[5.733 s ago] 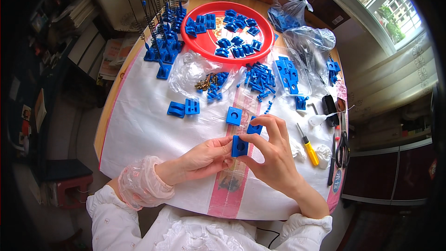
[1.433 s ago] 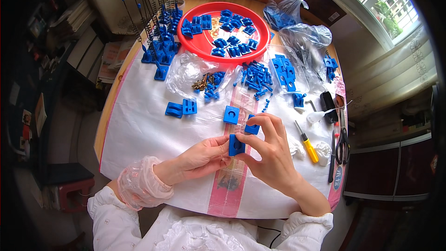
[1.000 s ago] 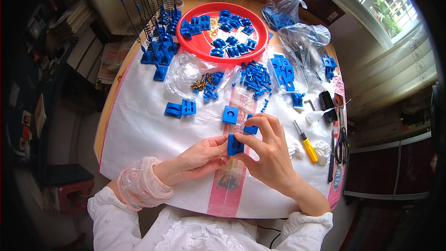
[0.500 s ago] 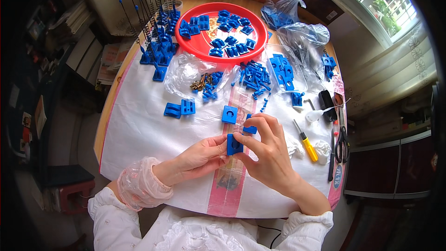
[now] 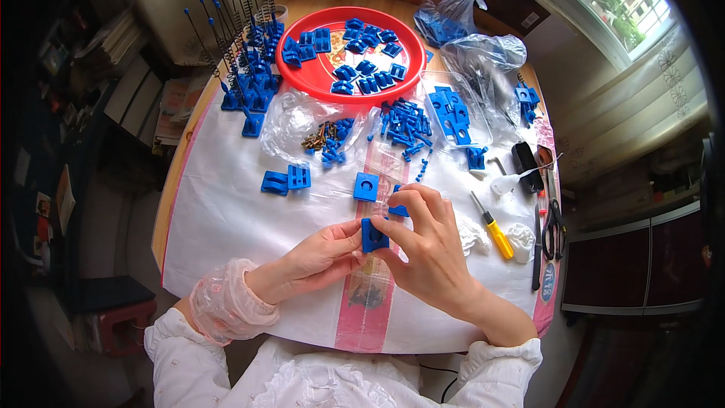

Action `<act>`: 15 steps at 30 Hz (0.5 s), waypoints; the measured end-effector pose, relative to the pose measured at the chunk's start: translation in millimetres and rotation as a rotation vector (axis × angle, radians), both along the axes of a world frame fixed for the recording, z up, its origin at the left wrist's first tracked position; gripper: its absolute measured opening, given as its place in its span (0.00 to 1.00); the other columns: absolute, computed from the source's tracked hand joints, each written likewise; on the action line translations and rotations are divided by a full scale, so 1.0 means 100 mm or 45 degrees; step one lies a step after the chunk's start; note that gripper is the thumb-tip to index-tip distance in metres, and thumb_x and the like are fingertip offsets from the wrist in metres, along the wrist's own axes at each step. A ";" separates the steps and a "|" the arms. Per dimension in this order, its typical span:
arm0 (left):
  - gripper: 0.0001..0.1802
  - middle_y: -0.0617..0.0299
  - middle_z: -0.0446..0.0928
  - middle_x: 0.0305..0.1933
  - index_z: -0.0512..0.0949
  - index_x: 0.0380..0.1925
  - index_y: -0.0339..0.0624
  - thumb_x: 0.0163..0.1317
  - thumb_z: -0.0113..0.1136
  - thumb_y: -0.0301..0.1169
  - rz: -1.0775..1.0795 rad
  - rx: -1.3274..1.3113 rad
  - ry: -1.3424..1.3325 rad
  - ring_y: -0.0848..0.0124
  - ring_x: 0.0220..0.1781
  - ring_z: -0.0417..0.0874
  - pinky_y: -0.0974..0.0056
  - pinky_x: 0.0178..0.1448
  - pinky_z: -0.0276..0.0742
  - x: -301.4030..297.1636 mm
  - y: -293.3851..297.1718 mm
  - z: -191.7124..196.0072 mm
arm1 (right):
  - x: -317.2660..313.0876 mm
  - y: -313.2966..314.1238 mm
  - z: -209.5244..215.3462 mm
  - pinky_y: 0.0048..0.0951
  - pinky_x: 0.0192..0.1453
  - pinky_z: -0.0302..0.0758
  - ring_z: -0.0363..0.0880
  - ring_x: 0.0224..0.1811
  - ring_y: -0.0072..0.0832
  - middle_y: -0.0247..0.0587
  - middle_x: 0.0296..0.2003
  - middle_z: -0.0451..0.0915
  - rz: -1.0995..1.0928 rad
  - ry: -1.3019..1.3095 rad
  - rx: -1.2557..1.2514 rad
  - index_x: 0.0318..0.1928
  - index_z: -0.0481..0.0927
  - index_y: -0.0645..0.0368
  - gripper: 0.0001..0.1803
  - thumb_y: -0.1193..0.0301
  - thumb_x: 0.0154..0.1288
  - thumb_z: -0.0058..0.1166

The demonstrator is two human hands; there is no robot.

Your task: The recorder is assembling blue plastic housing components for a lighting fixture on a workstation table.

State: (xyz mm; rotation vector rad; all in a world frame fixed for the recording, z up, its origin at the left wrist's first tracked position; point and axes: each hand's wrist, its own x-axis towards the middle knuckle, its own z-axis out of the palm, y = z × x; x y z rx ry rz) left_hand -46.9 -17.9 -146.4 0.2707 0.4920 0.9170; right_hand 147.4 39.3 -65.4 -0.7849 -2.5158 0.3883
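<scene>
A small blue square plastic piece (image 5: 374, 235) with a round recess is held between both hands above the white table cover. My left hand (image 5: 326, 254) pinches its left edge between thumb and fingers. The thumb and index finger of my right hand (image 5: 424, 248) grip its top and lower right edges. Just beyond lies a similar blue square piece (image 5: 366, 187) with a round opening. Another blue piece (image 5: 398, 202) is partly hidden behind my right fingers. Farther left rest two blue slotted brackets (image 5: 286, 180), side by side.
At the back, a red round tray (image 5: 343, 96) holds several blue brackets. Blue assemblies with springs (image 5: 245, 91) stand back left. Loose blue pins (image 5: 406, 122) and brass screws (image 5: 321, 138) lie mid-table. On the right are a yellow-handled screwdriver (image 5: 499, 239), scissors (image 5: 554, 228) and a plastic bag (image 5: 483, 57).
The whole view has shifted slightly, with the table things appearing a little farther left. Both hands keep their hold on the blue square piece, with hardly any change in grip.
</scene>
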 end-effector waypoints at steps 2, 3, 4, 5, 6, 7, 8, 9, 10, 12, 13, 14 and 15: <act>0.20 0.66 0.77 0.57 0.70 0.64 0.43 0.75 0.52 0.35 -0.006 0.012 0.002 0.76 0.59 0.77 0.70 0.59 0.73 0.00 0.00 0.00 | 0.00 -0.01 0.00 0.43 0.56 0.65 0.68 0.61 0.43 0.43 0.52 0.74 -0.003 -0.001 0.008 0.45 0.82 0.57 0.25 0.75 0.40 0.70; 0.20 0.66 0.77 0.57 0.70 0.64 0.43 0.75 0.52 0.35 0.001 0.009 -0.001 0.76 0.59 0.77 0.70 0.58 0.73 0.00 0.00 -0.02 | 0.00 -0.01 0.01 0.43 0.55 0.65 0.68 0.61 0.43 0.43 0.52 0.74 -0.002 -0.003 0.011 0.45 0.82 0.57 0.25 0.75 0.40 0.70; 0.20 0.66 0.77 0.57 0.70 0.64 0.43 0.75 0.52 0.35 0.009 0.006 -0.004 0.76 0.59 0.77 0.71 0.58 0.73 0.00 0.00 -0.04 | -0.01 -0.01 0.01 0.43 0.55 0.65 0.68 0.61 0.42 0.43 0.52 0.74 -0.001 -0.005 0.015 0.45 0.82 0.57 0.25 0.75 0.40 0.70; 0.20 0.66 0.77 0.57 0.70 0.64 0.43 0.75 0.52 0.35 0.016 0.003 -0.007 0.76 0.59 0.77 0.71 0.57 0.73 0.00 -0.01 -0.05 | -0.01 -0.01 0.01 0.43 0.55 0.65 0.68 0.61 0.42 0.43 0.52 0.74 0.001 -0.005 0.015 0.45 0.82 0.58 0.25 0.75 0.40 0.70; 0.20 0.66 0.77 0.57 0.70 0.64 0.43 0.75 0.52 0.35 0.011 0.008 -0.007 0.76 0.59 0.77 0.71 0.57 0.73 0.00 0.00 -0.04 | -0.01 -0.01 0.01 0.43 0.55 0.65 0.68 0.61 0.42 0.43 0.52 0.74 0.001 -0.005 0.016 0.45 0.82 0.58 0.25 0.75 0.40 0.70; 0.20 0.66 0.77 0.57 0.70 0.64 0.43 0.75 0.52 0.35 0.006 0.012 -0.006 0.76 0.59 0.77 0.71 0.57 0.73 0.00 0.00 -0.02 | -0.01 -0.01 0.01 0.43 0.55 0.65 0.68 0.61 0.42 0.43 0.52 0.74 0.001 -0.005 0.016 0.45 0.82 0.58 0.25 0.75 0.40 0.69; 0.20 0.66 0.77 0.57 0.70 0.64 0.43 0.75 0.52 0.35 0.002 0.017 -0.006 0.76 0.59 0.77 0.71 0.57 0.73 0.01 0.00 0.00 | 0.00 -0.01 0.02 0.43 0.55 0.65 0.68 0.61 0.42 0.43 0.52 0.74 0.000 -0.004 0.016 0.45 0.82 0.58 0.25 0.75 0.40 0.70; 0.20 0.65 0.77 0.57 0.70 0.64 0.42 0.75 0.52 0.35 0.004 0.015 0.004 0.75 0.59 0.77 0.71 0.57 0.73 0.01 0.00 0.01 | 0.00 -0.01 0.02 0.43 0.55 0.65 0.68 0.61 0.42 0.43 0.52 0.74 -0.001 -0.004 0.014 0.45 0.82 0.58 0.24 0.75 0.40 0.70; 0.20 0.65 0.77 0.57 0.70 0.64 0.42 0.75 0.52 0.35 0.006 0.012 0.013 0.75 0.59 0.77 0.71 0.57 0.73 0.01 0.00 0.02 | 0.00 -0.01 0.02 0.43 0.55 0.65 0.68 0.61 0.42 0.43 0.51 0.74 -0.001 -0.003 0.013 0.44 0.83 0.58 0.24 0.75 0.40 0.70; 0.20 0.65 0.77 0.57 0.70 0.64 0.42 0.75 0.52 0.35 0.007 0.013 0.028 0.75 0.59 0.77 0.71 0.57 0.73 0.01 0.00 0.03 | 0.00 -0.01 0.02 0.43 0.55 0.65 0.68 0.61 0.42 0.43 0.51 0.74 -0.003 -0.006 0.008 0.45 0.82 0.58 0.25 0.74 0.40 0.70; 0.20 0.65 0.78 0.57 0.70 0.64 0.42 0.75 0.52 0.35 0.005 0.016 0.034 0.74 0.59 0.77 0.70 0.56 0.73 0.01 0.00 0.02 | 0.00 -0.01 0.01 0.43 0.55 0.65 0.68 0.61 0.42 0.43 0.51 0.74 -0.003 -0.008 0.005 0.45 0.82 0.57 0.25 0.74 0.40 0.70; 0.20 0.65 0.78 0.57 0.71 0.64 0.42 0.75 0.52 0.35 0.003 0.018 0.040 0.74 0.59 0.77 0.70 0.56 0.73 0.01 0.00 0.02 | 0.00 0.00 0.01 0.43 0.55 0.65 0.68 0.61 0.42 0.43 0.51 0.74 -0.002 -0.012 0.005 0.45 0.82 0.57 0.25 0.74 0.40 0.70; 0.20 0.65 0.78 0.57 0.71 0.63 0.42 0.75 0.53 0.35 0.003 0.021 0.043 0.74 0.59 0.78 0.70 0.56 0.73 0.01 0.00 0.03 | 0.00 -0.01 0.02 0.43 0.55 0.65 0.68 0.61 0.42 0.43 0.51 0.74 -0.002 -0.016 0.005 0.45 0.82 0.57 0.25 0.74 0.40 0.71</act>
